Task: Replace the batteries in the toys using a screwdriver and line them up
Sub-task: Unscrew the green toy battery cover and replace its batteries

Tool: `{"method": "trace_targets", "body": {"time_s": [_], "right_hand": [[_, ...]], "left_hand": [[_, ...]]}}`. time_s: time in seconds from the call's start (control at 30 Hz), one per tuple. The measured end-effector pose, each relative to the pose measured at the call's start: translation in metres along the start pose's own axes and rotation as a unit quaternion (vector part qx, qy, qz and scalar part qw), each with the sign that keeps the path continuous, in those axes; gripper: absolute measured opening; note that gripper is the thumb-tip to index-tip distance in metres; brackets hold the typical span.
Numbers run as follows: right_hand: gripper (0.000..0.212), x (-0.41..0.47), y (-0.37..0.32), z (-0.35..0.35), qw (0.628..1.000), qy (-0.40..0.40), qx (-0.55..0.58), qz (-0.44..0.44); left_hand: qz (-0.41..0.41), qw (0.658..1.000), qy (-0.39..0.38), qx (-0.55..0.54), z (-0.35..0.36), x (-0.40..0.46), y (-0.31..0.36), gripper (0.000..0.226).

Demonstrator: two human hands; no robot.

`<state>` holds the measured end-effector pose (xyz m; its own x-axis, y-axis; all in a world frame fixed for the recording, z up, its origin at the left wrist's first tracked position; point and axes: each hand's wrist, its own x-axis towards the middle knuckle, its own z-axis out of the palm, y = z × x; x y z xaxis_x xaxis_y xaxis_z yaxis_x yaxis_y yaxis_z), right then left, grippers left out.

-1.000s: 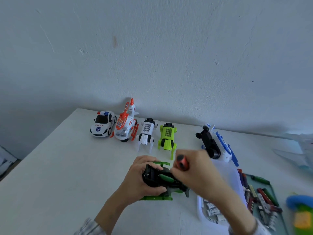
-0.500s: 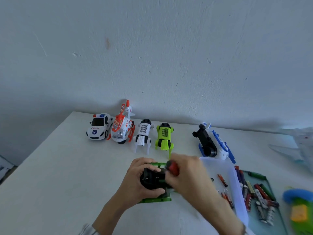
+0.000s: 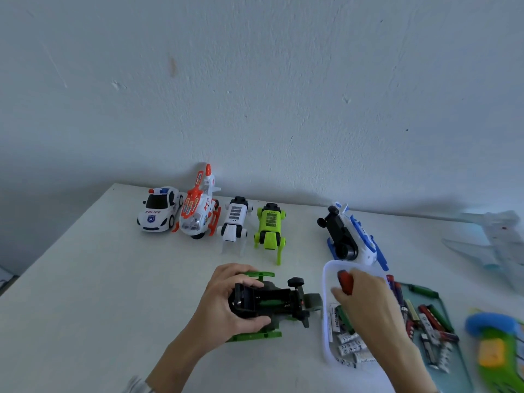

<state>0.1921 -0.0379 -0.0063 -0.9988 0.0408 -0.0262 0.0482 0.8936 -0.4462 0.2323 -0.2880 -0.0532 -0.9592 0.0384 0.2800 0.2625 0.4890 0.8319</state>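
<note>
Near six o'clock on the bench [image 3: 85,279], left hand [image 3: 226,302] gripping the upturned green toy [image 3: 272,303], fingers curled round its black underside, battery bay open with one green cell seated. At four o'clock, right hand [image 3: 365,299] over the clear tub of batteries [image 3: 326,279], fingers curled round the red-handled screwdriver [image 3: 345,282]; likely the battery-fetching step, needing a cell pinched out without dropping the tool. Toward twelve, lined up: police car [image 3: 158,209], orange helicopter [image 3: 198,211], white robot toy [image 3: 234,219], lime robot toy [image 3: 269,225]; at two, blue-white toy [image 3: 360,236] just beyond the tub, green tray [image 3: 442,302] of spent cells crowding the right.
</note>
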Motion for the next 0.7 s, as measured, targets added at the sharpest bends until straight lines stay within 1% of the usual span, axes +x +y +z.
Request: {"method": "trace_targets", "body": {"time_s": [0.07,0.1,0.13,0.17,0.2,0.27,0.33,0.43,0.5,0.7], "right_hand": [[0.029,-0.005,-0.017,-0.021,0.996,0.065,0.027,-0.056],[0.029,-0.010,-0.027,-0.031,0.987,0.121,0.061,-0.089],[0.029,-0.016,-0.037,-0.041,0.971,0.178,0.108,-0.117],[0.028,-0.023,-0.046,-0.048,0.954,0.213,0.163,-0.137],[0.026,-0.029,-0.054,-0.052,0.938,0.226,0.218,-0.150],[0.024,-0.035,-0.064,-0.048,0.917,0.214,0.299,-0.157],[0.027,-0.036,-0.069,-0.035,0.912,0.188,0.322,-0.170],[0.035,-0.033,-0.070,-0.014,0.925,0.136,0.304,-0.184],[0.038,-0.031,-0.070,-0.005,0.933,0.126,0.274,-0.195],[0.030,-0.027,-0.073,0.000,0.937,0.117,0.241,-0.225]], "left_hand": [[-0.005,1.000,-0.002,-0.006,0.000,-0.001,0.000,0.054],[-0.007,1.000,-0.003,-0.007,0.000,-0.001,0.000,0.054],[-0.007,1.000,-0.002,-0.005,0.001,-0.001,0.000,0.054],[-0.007,1.000,-0.001,0.000,0.001,-0.001,0.000,0.054],[-0.008,1.000,0.001,0.005,0.000,0.000,0.000,0.055],[-0.013,1.000,0.001,0.010,0.001,0.000,0.001,0.056],[-0.015,1.000,0.001,0.010,0.000,0.000,0.001,0.055],[-0.014,1.000,0.006,0.008,0.001,-0.002,0.001,0.054],[-0.014,1.000,0.009,0.005,0.002,-0.002,0.002,0.054],[-0.014,1.000,0.016,0.004,0.003,-0.002,0.002,0.054]]}}
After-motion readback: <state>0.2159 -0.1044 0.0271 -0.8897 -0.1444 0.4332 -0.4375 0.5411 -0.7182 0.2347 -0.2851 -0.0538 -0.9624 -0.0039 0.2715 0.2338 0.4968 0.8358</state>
